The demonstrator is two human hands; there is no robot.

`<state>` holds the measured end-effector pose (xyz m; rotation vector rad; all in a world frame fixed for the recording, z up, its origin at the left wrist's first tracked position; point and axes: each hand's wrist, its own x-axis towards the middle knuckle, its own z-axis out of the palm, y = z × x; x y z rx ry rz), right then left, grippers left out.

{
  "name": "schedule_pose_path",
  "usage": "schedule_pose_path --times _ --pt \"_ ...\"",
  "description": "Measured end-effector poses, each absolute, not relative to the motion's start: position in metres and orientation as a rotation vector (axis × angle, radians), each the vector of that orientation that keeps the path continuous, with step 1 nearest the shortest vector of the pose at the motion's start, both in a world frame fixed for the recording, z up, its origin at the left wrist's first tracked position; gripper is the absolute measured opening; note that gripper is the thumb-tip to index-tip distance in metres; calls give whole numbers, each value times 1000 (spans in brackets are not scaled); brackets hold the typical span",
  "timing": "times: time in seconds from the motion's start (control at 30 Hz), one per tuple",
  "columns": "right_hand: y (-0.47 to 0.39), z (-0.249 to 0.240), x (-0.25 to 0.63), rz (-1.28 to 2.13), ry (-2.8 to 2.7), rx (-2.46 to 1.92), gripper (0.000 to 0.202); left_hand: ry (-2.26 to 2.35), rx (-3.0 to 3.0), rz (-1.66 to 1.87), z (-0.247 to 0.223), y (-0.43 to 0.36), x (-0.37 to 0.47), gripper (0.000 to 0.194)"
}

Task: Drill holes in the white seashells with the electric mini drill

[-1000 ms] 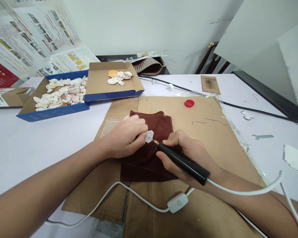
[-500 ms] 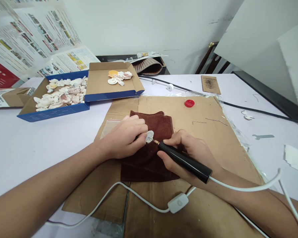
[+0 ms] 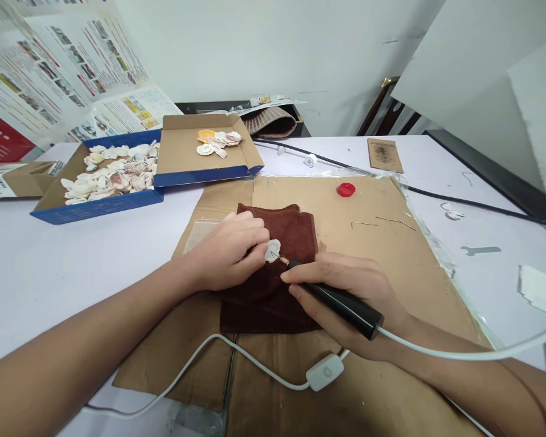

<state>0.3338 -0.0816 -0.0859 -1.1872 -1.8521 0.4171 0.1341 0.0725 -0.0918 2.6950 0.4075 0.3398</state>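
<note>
My left hand (image 3: 239, 250) is closed on the edge of a small white seashell (image 3: 273, 250), pressing it against a folded brown cloth (image 3: 295, 227). Held like a pen in my right hand (image 3: 350, 291) is a black corded mini drill (image 3: 341, 303), its thin bit pointing left at the shell's face. The bit's tip appears to be on the shell; whether it has gone in I cannot tell. A white cable (image 3: 441, 349) leaves the drill's rear end and runs right across my forearm.
A cardboard sheet (image 3: 382, 291) lies beneath the cloth. An inline switch (image 3: 325, 372) rests near the front. Back left, a blue box (image 3: 95, 206) holds many shells, several more on its lid (image 3: 177, 155). To the right are a red cap (image 3: 346, 190), hex keys (image 3: 364, 224) and a wrench (image 3: 480, 250).
My right hand's fingers have shifted forward along the drill, and its rear end has swung slightly left and down. The cable has moved with it. My left hand and the shell stay put.
</note>
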Motion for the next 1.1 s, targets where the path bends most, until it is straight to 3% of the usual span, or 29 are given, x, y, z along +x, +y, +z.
schedule_pose_path --times 0.47,0.63,1.1 --pt "-80 -90 338 426 -1876 -1157 16 434 2709 338 -95 73 135 34" --pt "-82 -98 337 464 -1772 -1346 26 434 2698 337 -95 72 135 35" --pt "-82 -98 335 474 -1745 -1336 14 429 2711 360 -94 72 134 35"
